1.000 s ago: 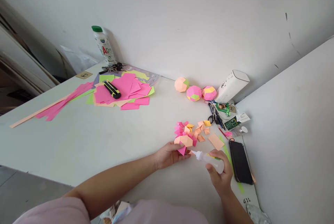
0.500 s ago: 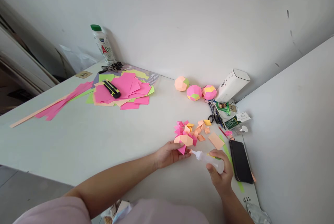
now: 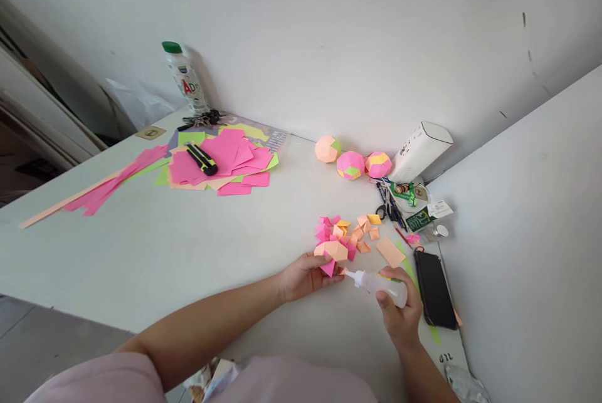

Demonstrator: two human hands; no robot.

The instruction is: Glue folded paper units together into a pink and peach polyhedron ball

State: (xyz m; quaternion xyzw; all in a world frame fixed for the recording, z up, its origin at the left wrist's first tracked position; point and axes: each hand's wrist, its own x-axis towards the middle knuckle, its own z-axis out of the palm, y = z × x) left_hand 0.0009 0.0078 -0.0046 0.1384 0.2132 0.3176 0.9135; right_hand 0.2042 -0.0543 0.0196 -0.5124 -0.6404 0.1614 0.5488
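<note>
My left hand [image 3: 303,277] pinches a folded pink and orange paper piece [image 3: 332,254] at the near edge of a heap of small folded paper pieces [image 3: 345,232]. In my right hand [image 3: 401,315] I grip a small clear glue bottle [image 3: 380,282] lying sideways, its nozzle pointing left and almost touching the held piece. Both hands rest low over the white table [image 3: 155,246].
A black phone [image 3: 433,288] lies just right of my right hand. Three paper balls [image 3: 350,165], a white box [image 3: 420,151], scissors [image 3: 388,208] and clutter sit by the wall. Pink paper sheets [image 3: 226,162] with a black-yellow cutter [image 3: 201,159], paper strips [image 3: 101,188] and a plastic bottle [image 3: 183,77] lie far left.
My hands and the glue bottle have hardly shifted; only the view has tilted slightly.
</note>
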